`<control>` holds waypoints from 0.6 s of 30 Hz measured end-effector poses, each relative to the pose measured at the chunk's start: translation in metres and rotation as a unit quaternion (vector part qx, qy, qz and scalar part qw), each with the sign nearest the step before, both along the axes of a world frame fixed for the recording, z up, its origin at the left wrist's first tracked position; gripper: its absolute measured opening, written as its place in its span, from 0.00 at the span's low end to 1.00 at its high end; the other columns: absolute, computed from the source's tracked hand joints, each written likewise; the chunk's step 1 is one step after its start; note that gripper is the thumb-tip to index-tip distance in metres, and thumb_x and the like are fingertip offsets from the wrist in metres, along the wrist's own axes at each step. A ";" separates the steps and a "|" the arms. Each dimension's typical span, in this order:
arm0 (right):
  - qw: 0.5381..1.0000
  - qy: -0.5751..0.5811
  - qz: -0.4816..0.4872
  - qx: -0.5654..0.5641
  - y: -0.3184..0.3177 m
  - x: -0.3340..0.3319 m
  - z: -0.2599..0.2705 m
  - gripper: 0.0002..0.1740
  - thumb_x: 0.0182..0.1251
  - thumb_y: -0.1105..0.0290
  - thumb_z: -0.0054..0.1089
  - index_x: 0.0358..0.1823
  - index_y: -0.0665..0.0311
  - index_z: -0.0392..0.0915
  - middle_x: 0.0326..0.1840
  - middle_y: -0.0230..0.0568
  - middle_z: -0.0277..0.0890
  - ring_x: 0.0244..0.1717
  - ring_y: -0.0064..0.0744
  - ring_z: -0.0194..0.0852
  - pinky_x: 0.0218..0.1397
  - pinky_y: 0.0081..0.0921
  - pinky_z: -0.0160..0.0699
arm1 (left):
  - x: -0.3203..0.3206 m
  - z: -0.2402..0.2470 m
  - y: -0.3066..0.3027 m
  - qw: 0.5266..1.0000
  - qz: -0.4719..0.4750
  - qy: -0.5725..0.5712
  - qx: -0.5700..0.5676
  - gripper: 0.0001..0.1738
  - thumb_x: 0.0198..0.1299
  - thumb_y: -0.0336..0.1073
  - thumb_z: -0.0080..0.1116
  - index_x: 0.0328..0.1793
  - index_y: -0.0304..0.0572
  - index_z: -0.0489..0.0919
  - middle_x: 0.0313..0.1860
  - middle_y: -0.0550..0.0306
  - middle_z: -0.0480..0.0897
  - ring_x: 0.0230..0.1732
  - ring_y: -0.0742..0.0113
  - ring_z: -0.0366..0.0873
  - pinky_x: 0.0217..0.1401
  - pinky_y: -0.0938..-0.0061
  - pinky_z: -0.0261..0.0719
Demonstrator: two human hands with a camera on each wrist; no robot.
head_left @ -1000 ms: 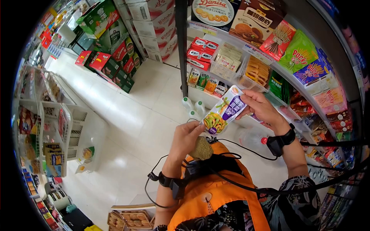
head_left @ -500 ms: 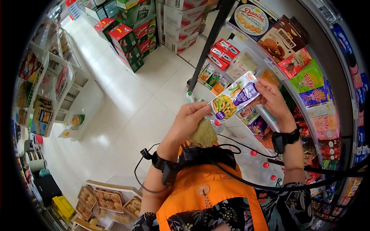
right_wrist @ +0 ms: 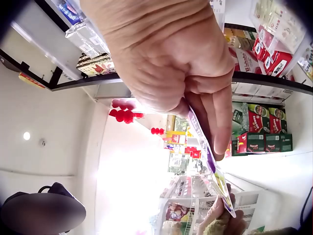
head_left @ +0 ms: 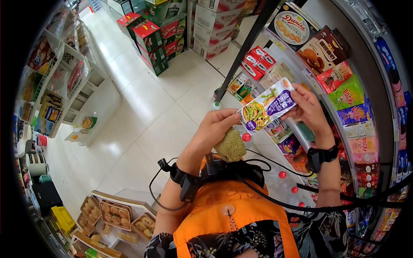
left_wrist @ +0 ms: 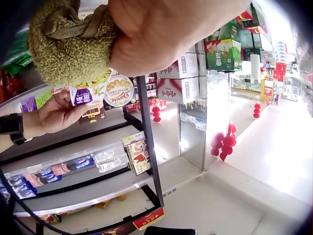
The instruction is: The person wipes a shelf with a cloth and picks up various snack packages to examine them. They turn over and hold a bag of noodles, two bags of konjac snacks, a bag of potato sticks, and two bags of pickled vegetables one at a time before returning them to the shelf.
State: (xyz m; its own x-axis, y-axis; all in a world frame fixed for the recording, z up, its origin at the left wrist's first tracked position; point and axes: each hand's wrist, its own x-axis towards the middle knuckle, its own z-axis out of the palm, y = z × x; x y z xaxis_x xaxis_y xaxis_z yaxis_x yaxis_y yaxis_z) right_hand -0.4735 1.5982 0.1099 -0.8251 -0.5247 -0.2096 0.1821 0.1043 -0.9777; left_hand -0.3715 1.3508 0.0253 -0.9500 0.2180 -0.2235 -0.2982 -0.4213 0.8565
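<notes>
A flat food packet (head_left: 267,106), white with a purple panel and a picture of a green vegetable dish, is held slantwise in front of the chest. My left hand (head_left: 216,127) pinches its lower left end between thumb and fingers. A fuzzy olive-green cloth (head_left: 231,145) is tucked in that same hand and hangs below it; the left wrist view shows the cloth (left_wrist: 73,49) bunched against the palm. At the upper right end, my right hand (head_left: 310,109) pinches the packet with the thumb on its front. From the right wrist, the packet (right_wrist: 208,154) shows nearly edge-on.
Shelves at the right hold cookie boxes (head_left: 292,26), Pocky packs (head_left: 347,94) and red boxes (head_left: 258,62). A black shelf post (head_left: 245,51) stands beyond the packet. Clear bottles with red caps (head_left: 282,175) are low by the shelf. Trays of baked goods (head_left: 116,213) lie at lower left. Cables cross the apron.
The head view has swung, so the shelves shift right and more baked-goods trays show. Both hands keep hold of the packet, which now lies a little higher and flatter in view.
</notes>
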 end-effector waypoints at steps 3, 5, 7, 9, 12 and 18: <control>1.000 0.010 0.029 0.007 0.002 -0.002 0.000 0.24 0.75 0.63 0.43 0.66 0.69 0.60 0.44 0.45 0.80 0.39 0.35 0.84 0.39 0.30 0.88 | 0.002 0.000 -0.002 1.000 0.004 0.012 -0.006 0.15 0.67 0.36 0.52 0.52 0.31 0.80 0.40 0.64 0.81 0.39 0.81 0.74 0.40 0.83 0.73; 0.999 0.013 0.028 0.006 0.002 -0.001 0.000 0.24 0.75 0.64 0.43 0.67 0.69 0.59 0.44 0.45 0.80 0.39 0.35 0.84 0.39 0.30 0.88 | 0.003 0.002 -0.002 1.000 0.011 0.015 0.003 0.15 0.67 0.35 0.52 0.52 0.31 0.79 0.38 0.64 0.81 0.36 0.82 0.74 0.38 0.84 0.74; 0.999 0.016 0.027 0.006 0.001 0.000 0.000 0.24 0.75 0.64 0.43 0.67 0.68 0.59 0.44 0.45 0.80 0.39 0.35 0.84 0.38 0.29 0.88 | 0.005 0.007 -0.001 0.999 0.023 0.012 0.029 0.15 0.66 0.34 0.53 0.53 0.33 0.79 0.35 0.65 0.81 0.29 0.84 0.74 0.31 0.86 0.75; 0.999 0.021 0.024 0.005 0.000 0.001 -0.001 0.24 0.75 0.65 0.43 0.67 0.68 0.59 0.44 0.45 0.80 0.38 0.35 0.84 0.38 0.28 0.88 | 0.007 0.010 -0.002 0.999 0.021 0.016 0.026 0.14 0.66 0.34 0.54 0.53 0.33 0.80 0.34 0.66 0.81 0.30 0.84 0.74 0.32 0.86 0.75; 0.999 0.043 0.013 0.010 -0.002 0.004 0.000 0.23 0.76 0.65 0.42 0.67 0.68 0.59 0.43 0.45 0.81 0.37 0.34 0.84 0.38 0.27 0.88 | 0.007 0.011 -0.005 0.999 0.014 0.026 0.015 0.16 0.65 0.34 0.54 0.57 0.35 0.78 0.39 0.64 0.81 0.32 0.83 0.75 0.34 0.85 0.76; 0.996 0.067 -0.034 0.043 -0.015 0.014 0.006 0.23 0.75 0.66 0.44 0.66 0.70 0.60 0.46 0.45 0.79 0.38 0.32 0.84 0.38 0.25 0.88 | 0.012 0.005 0.006 0.955 0.109 0.201 -0.191 0.36 0.54 0.31 0.66 0.70 0.41 0.65 0.63 0.57 0.71 0.50 0.72 0.75 0.47 0.79 0.76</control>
State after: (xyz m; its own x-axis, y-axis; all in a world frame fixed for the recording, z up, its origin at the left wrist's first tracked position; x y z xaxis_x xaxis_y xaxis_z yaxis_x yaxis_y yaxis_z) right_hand -0.4595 1.5834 0.1157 -0.8816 -0.4518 -0.1369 0.0603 0.1800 -0.9818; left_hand -0.3597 1.3569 0.0307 -0.9892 -0.0196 0.1450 0.1460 -0.0696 0.9868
